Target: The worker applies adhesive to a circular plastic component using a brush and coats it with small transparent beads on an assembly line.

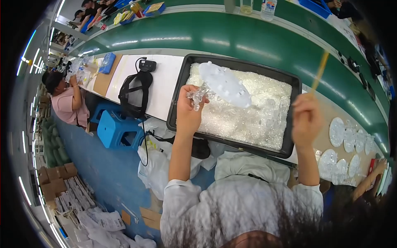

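My left hand [189, 111] is closed round a clear, lumpy plastic piece [199, 96]. A white oval plate [225, 84] with small bumps and specks on its surface extends from that grip, tilted above a black tray [233, 142]. Glittering clear granules [244, 122] fill the tray, heaped unevenly. Past the tray's right edge, my right hand [307, 115] is raised and smeared by motion. A thin yellow stick [321, 71] juts up from its closed fingers; whatever is at the stick's lower end is hidden.
Several clear, patterned ovals [337, 131] lie on the table at right. A black mesh-and-strap item [135, 93] rests left of the tray. The green conveyor belt [215, 35] runs behind. Blue stools [118, 129] stand at left; a co-worker in pink [68, 95] sits beyond. Another person's arm [366, 184] shows at right.
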A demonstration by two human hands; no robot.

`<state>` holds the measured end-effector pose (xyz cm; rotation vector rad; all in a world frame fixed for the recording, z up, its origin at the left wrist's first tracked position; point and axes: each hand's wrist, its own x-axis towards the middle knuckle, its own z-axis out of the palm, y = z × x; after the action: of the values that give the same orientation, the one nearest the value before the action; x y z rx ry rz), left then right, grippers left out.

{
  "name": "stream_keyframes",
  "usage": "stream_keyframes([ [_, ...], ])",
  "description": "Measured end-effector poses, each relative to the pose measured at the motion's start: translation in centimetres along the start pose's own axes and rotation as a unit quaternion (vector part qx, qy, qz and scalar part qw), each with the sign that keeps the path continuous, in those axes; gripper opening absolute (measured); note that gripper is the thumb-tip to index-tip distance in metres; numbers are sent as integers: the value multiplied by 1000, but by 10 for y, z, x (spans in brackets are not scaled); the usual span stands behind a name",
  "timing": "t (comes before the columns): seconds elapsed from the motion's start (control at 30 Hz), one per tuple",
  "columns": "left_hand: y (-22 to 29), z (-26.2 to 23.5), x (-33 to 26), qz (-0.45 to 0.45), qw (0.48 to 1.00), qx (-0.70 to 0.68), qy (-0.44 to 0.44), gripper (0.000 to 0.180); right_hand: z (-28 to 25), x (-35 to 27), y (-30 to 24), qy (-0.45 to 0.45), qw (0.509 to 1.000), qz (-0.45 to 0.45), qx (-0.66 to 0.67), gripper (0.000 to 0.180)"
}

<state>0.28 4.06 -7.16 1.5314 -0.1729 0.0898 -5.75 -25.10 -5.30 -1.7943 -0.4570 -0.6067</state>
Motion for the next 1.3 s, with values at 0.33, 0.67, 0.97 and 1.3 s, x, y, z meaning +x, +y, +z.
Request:
stream_keyframes([
  [0.33,14,12,-5,0,999,-16,30,27,16,1,-23,-128,988,82,-10,17],
  [0.67,8,7,5,-30,992,-110,47,41,11,8,-20,-2,993,53,107,14],
  [0.97,1,5,8,-92,949,-302,-24,33,6,9,-23,183,954,47,235,8],
  [1.3,7,14,16,-161,952,-259,10,33,23,9,-20,45,993,-3,105,14],
])
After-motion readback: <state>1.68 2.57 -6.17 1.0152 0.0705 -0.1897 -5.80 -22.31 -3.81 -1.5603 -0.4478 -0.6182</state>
